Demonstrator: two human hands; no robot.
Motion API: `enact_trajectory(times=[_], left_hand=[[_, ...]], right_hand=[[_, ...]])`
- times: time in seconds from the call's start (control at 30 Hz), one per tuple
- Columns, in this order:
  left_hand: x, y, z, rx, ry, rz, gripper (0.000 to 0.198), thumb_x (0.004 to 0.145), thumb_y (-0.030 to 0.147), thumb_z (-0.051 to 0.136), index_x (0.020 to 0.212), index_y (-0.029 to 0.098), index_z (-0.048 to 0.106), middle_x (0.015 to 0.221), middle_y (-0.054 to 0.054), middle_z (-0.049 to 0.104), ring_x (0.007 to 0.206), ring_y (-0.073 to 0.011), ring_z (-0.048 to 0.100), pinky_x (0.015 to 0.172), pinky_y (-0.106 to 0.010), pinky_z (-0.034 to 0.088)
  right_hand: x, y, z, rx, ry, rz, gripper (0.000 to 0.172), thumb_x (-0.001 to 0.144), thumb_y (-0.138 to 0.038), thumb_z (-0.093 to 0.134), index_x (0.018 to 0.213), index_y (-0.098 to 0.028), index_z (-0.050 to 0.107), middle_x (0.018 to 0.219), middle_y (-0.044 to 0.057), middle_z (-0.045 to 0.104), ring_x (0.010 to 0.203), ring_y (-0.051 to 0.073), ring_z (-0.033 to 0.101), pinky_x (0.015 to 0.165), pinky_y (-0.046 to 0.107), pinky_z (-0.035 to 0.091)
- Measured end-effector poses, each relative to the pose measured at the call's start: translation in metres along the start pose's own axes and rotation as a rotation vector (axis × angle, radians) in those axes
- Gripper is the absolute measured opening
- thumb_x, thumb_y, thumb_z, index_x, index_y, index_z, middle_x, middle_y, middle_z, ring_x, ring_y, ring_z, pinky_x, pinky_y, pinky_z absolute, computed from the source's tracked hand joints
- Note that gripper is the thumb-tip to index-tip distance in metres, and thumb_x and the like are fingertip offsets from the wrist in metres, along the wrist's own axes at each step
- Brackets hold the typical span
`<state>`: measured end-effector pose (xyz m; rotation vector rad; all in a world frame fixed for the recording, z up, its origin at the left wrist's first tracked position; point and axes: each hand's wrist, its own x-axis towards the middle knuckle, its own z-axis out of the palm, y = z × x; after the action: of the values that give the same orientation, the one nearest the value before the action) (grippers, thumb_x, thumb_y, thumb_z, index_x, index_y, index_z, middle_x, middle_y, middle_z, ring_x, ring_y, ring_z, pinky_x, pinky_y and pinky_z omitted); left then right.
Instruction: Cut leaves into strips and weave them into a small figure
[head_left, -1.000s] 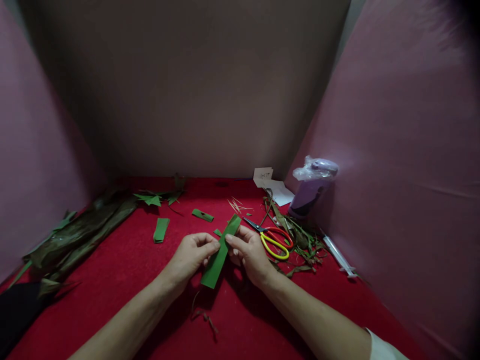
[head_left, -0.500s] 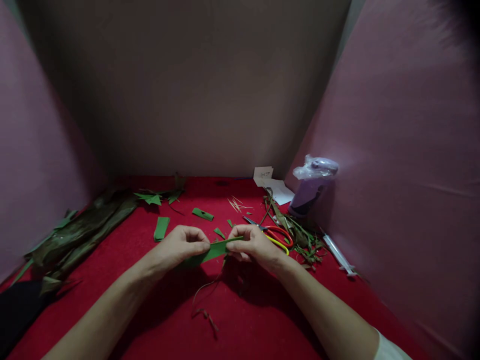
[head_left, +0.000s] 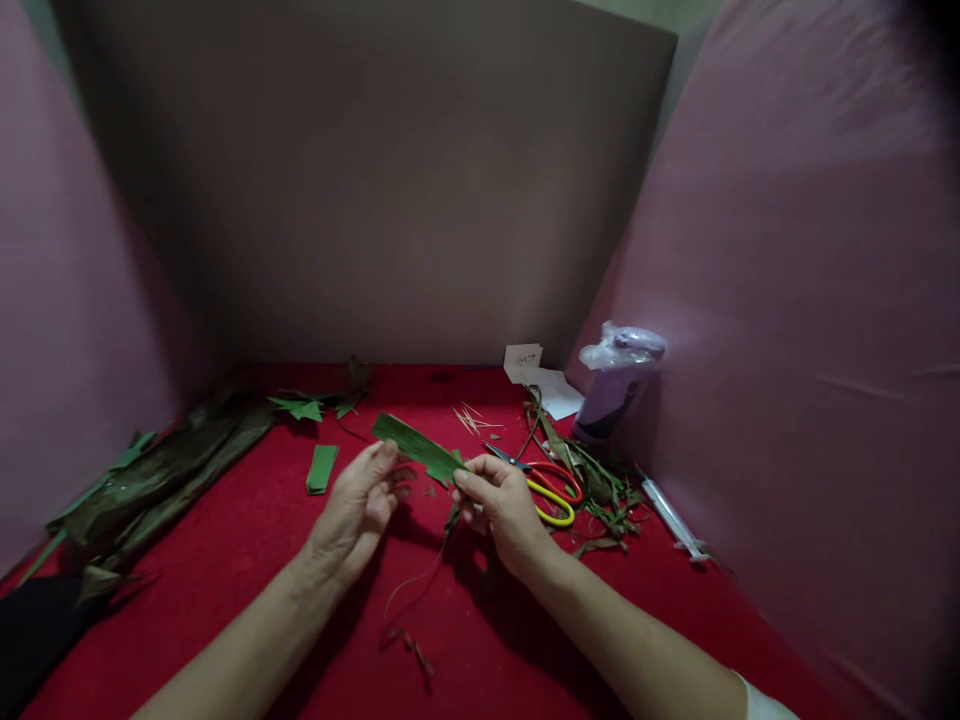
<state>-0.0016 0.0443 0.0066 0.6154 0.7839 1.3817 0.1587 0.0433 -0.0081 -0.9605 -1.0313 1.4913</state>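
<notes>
A green leaf strip (head_left: 417, 443) is raised above the red cloth, slanting from upper left down to the right. My right hand (head_left: 499, 500) pinches its lower right end between thumb and fingers. Beside the strip's left part is my left hand (head_left: 366, 500), palm turned inward and fingers apart; it does not grip the strip. Just right of my right hand lie scissors (head_left: 559, 482) with red and yellow handles. Small green leaf scraps lie partly hidden behind the strip.
A folded green piece (head_left: 322, 469) lies left of my hands. Toothpicks (head_left: 470, 419), white papers (head_left: 551, 390) and a purple bottle (head_left: 611, 400) stand or lie farther back. At right are leaf trimmings (head_left: 600, 490) and a syringe (head_left: 673, 515); large dark leaves (head_left: 180, 465) cover the left side.
My left hand has released the strip and opened. The strip's left end has swung up and away, while my right hand still holds the other end. The view has shifted slightly.
</notes>
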Motion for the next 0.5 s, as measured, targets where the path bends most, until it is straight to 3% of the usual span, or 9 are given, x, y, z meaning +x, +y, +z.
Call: enact_trajectory(times=[0.1,0.23,0.5], left_hand=[[-0.008,-0.013,0.006,0.0,-0.039,-0.071,0.023,0.063,0.019,0.076,0.08,0.014,0.061,0.076,-0.001,0.064,0.065,-0.0112,0.06,0.062,-0.023,0.048],[-0.011,-0.017,0.009,0.01,-0.005,-0.047,0.017,0.064,0.017,0.074,0.077,0.012,0.064,0.075,-0.001,0.066,0.066,-0.0101,0.059,0.062,-0.021,0.047],[-0.006,-0.012,0.004,0.055,0.06,0.01,0.017,0.057,0.017,0.078,0.063,0.013,0.063,0.062,0.002,0.066,0.055,-0.0081,0.057,0.055,-0.02,0.045]], right_hand=[[-0.006,0.004,0.007,0.058,0.008,0.027,0.027,0.065,-0.034,0.069,0.068,-0.017,0.049,0.052,-0.004,0.056,0.035,0.004,0.04,0.032,0.014,0.023],[-0.012,0.01,0.013,0.05,0.001,0.03,0.026,0.065,-0.034,0.069,0.068,-0.017,0.05,0.052,-0.005,0.056,0.035,0.004,0.04,0.031,0.015,0.025],[-0.008,0.015,0.01,-0.115,-0.024,-0.148,0.026,0.071,-0.039,0.066,0.069,-0.017,0.053,0.054,-0.003,0.056,0.039,0.006,0.044,0.038,0.018,0.032]])
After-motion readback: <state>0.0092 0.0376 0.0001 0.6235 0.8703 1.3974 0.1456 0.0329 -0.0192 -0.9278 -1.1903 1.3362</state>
